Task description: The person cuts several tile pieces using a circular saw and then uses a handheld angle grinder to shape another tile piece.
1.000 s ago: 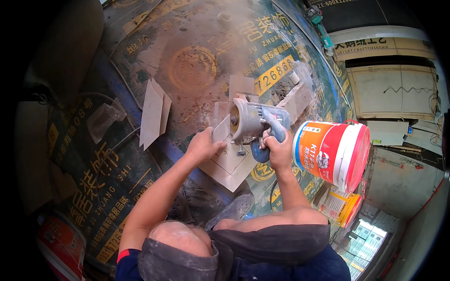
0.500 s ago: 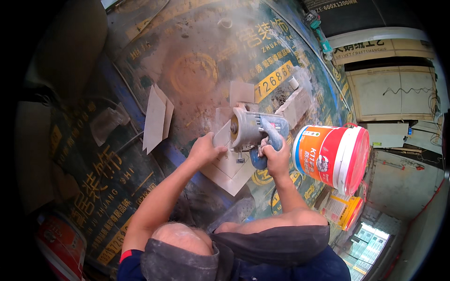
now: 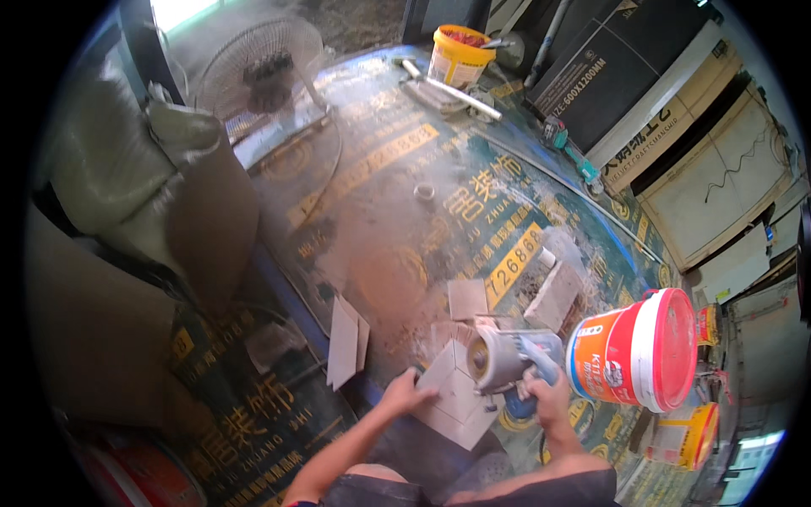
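Note:
My right hand [image 3: 551, 394] is wrapped around the handle of a handheld tile cutter [image 3: 500, 359], a grey and blue power saw with a round blade guard. My left hand [image 3: 407, 394] grips the left edge of a pale beige tile [image 3: 456, 399], with the thumb on top. Thin lines run across the tile's face. The cutter is at the tile's right side; whether its blade touches the tile is hidden by the guard. A smaller square tile piece [image 3: 467, 299] lies just beyond, and reddish dust covers the floor sheet around it.
A white and red bucket [image 3: 629, 351] stands close right of the cutter, a yellow one [image 3: 683, 435] behind it. Upright tile offcuts [image 3: 346, 342] are at left. Farther off are a dusty block [image 3: 553, 296], a teal power tool [image 3: 579, 159], a fan [image 3: 262, 72] and a yellow bucket [image 3: 459, 59].
My view has tilted up and shifted, bringing the fan, the sacks and the far yellow bucket into sight. Both hands keep their hold on the tile and the cutter.

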### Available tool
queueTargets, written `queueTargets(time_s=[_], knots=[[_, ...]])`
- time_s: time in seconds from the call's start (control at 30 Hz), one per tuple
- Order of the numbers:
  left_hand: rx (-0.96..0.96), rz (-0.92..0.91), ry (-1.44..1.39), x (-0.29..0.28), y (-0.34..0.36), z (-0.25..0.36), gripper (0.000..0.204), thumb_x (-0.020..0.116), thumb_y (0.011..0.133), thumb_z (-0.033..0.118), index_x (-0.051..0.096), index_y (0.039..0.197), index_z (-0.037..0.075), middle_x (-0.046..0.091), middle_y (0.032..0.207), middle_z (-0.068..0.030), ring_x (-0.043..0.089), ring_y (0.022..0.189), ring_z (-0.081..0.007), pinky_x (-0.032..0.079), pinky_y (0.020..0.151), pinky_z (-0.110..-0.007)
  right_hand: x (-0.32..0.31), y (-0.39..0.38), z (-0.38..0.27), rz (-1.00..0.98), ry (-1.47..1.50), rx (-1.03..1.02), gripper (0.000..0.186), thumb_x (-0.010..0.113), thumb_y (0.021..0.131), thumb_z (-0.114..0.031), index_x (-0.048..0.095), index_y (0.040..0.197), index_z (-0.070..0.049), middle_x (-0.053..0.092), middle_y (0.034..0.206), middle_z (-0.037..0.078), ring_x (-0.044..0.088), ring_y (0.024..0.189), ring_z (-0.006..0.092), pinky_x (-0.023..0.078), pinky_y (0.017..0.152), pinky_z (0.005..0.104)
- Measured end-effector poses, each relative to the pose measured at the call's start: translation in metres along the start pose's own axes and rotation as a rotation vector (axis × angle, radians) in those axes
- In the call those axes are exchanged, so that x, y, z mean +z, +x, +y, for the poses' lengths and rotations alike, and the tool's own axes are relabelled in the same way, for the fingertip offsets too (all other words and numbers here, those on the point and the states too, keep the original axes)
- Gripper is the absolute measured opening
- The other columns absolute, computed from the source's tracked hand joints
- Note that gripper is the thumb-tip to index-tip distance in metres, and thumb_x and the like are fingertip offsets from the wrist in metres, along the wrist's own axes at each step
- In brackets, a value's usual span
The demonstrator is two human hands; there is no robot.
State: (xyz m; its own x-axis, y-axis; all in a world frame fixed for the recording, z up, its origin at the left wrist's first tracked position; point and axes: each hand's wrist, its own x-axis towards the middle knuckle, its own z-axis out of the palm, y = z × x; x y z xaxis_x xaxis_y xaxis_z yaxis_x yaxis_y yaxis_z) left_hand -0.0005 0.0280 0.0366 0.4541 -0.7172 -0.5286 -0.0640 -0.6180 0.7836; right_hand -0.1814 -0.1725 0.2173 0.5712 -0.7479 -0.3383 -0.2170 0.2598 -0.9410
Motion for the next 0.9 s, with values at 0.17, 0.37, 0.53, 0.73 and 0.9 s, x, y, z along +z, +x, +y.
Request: queueTargets(time_s=[0.17,0.37,0.53,0.73,0.9], knots=[[-0.416,-0.077,-1.003,0.045,-0.079,-0.052,0.036,0.074,0.094,0.025,0.058,0.112,-0.001,0.064,0.094,-0.0058,0.063,0.076,-0.0166,0.051,0.067,-0.028,-0.015,-0.023,-0.020,0.143,0.178,-0.017,0.021,0.055,0.070,0.002,0.055,0.091,0.002,0.055,0.071,0.008,0.052,0.052,0.0149,0.048,0.053,0.0305],[-0.424,-0.046,-0.797,0.058,-0.065,-0.023,0.035,0.066,0.097,0.016,0.061,0.126,-0.004,0.070,0.112,-0.0115,0.066,0.097,-0.0227,0.054,0.086,-0.040,-0.040,-0.033,-0.011,0.237,0.207,0.000,0.025,0.055,0.067,0.001,0.055,0.092,0.002,0.053,0.069,0.008,0.050,0.050,0.0158,0.047,0.049,0.0312],[-0.139,-0.017,-0.344,-0.025,0.008,-0.001,0.042,0.072,0.092,0.025,0.063,0.123,-0.002,0.070,0.118,-0.0165,0.067,0.104,-0.0239,0.052,0.089,-0.039,-0.053,-0.039,-0.016,0.249,0.263,0.001,0.025,0.055,0.066,0.001,0.055,0.092,0.002,0.051,0.067,0.007,0.048,0.048,0.0153,0.045,0.047,0.0303],[-0.105,0.326,-0.053,-0.007,-0.005,0.002,0.051,0.069,0.092,0.041,0.055,0.113,-0.003,0.067,0.108,-0.0328,0.064,0.109,-0.0471,0.050,0.091,-0.050,-0.045,-0.035,-0.018,0.196,0.219,0.087,0.020,0.057,0.074,0.001,0.055,0.094,0.001,0.055,0.074,0.006,0.050,0.055,0.0125,0.046,0.055,0.0297],[-0.050,0.313,-0.045,0.003,0.010,0.036,0.038,0.068,0.091,0.027,0.055,0.109,-0.004,0.068,0.102,-0.0293,0.066,0.102,-0.0458,0.051,0.086,-0.048,-0.045,-0.025,-0.023,0.133,0.141,0.057,0.030,0.056,0.071,0.001,0.054,0.102,0.000,0.054,0.078,0.007,0.049,0.058,0.0139,0.046,0.059,0.0314]])
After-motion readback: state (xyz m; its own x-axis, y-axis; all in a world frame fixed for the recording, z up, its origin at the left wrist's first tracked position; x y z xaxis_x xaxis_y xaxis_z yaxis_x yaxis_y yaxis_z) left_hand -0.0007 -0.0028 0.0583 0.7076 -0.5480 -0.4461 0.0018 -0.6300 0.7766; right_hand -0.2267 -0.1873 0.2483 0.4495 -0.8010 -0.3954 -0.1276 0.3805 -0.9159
